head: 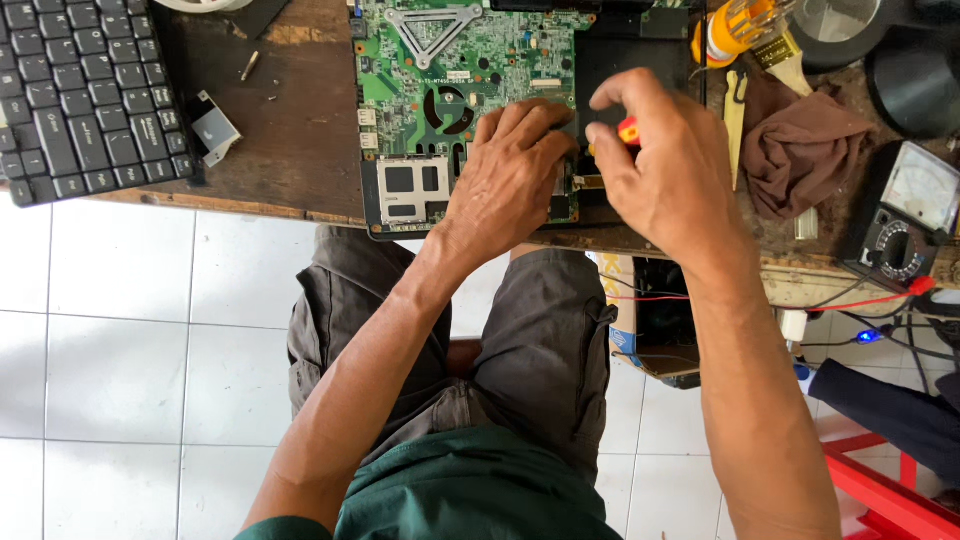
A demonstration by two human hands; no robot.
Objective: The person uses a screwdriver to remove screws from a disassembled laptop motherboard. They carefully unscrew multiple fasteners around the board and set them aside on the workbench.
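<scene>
The right hand (655, 165) is closed around a small tool with a red and yellow handle (627, 131), likely a screwdriver; its tip is hidden. The left hand (510, 170) lies flat with its fingers pressing on the green board (440, 70), holding nothing. The board sits in an open laptop at the near edge of the wooden table (290, 130). If the tool slips, it could scratch the board or poke a finger. A hard push could shove the laptop off that edge.
</scene>
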